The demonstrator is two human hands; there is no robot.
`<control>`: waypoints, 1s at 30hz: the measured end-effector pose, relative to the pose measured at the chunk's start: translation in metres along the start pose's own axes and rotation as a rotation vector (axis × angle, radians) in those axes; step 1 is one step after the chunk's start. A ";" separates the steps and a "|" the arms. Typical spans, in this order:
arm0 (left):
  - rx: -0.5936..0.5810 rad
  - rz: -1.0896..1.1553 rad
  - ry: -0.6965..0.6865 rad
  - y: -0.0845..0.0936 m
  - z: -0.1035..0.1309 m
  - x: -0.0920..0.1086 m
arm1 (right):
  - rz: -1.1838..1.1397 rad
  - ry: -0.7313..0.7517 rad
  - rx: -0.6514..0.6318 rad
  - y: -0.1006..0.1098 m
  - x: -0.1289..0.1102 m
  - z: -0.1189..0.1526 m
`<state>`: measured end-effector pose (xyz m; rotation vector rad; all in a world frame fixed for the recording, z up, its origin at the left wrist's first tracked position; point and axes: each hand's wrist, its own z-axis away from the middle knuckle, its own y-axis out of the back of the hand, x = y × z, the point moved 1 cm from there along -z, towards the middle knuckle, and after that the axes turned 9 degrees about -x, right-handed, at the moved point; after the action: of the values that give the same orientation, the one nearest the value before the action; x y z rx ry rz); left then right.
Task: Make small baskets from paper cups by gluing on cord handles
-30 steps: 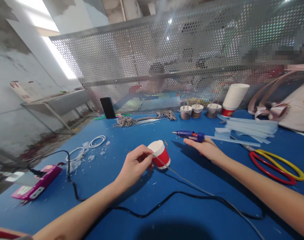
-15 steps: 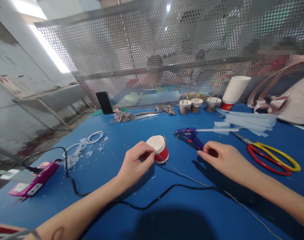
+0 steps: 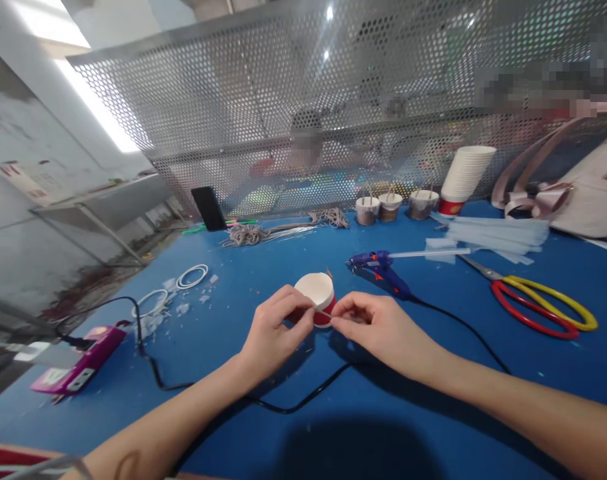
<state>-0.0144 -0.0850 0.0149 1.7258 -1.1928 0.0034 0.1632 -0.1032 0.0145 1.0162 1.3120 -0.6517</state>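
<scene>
A short red and white paper cup (image 3: 314, 288) stands on the blue table in front of me, its white round end facing up. At its near side, my left hand (image 3: 282, 325) pinches a thin grey cord (image 3: 324, 313) between thumb and fingertips. My right hand (image 3: 376, 328) pinches the same cord a short way to the right, close to the cup's red side. A short piece of cord shows between the two hands; fingers hide the rest. Beyond my right hand lies a blue glue gun (image 3: 380, 264) with a clear glue stick in it.
Large scissors (image 3: 538, 300) and pale strips (image 3: 498, 237) lie right. Stacked paper cups (image 3: 467, 177), several wrapped cups (image 3: 367, 211), grey cord bundles (image 3: 246, 234) and a phone (image 3: 208, 208) line the back. A purple power strip (image 3: 86, 363) and black cable (image 3: 303, 400) are nearer me.
My right hand has moved left from beside the glue gun's handle to the cup and now pinches the cord. My left hand stays at the cup with the cord.
</scene>
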 end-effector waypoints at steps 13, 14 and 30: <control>-0.079 0.083 0.058 0.000 0.002 0.004 | 0.512 0.402 0.242 0.009 0.007 0.002; -0.086 0.085 0.060 0.000 0.002 0.004 | 0.515 0.401 0.247 0.009 0.007 0.002; -0.079 0.099 0.062 0.000 0.000 0.005 | 0.535 0.350 0.262 0.009 0.010 0.000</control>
<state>-0.0122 -0.0888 0.0174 1.5858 -1.2162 0.0682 0.1723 -0.0978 0.0069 1.6775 1.1885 -0.2409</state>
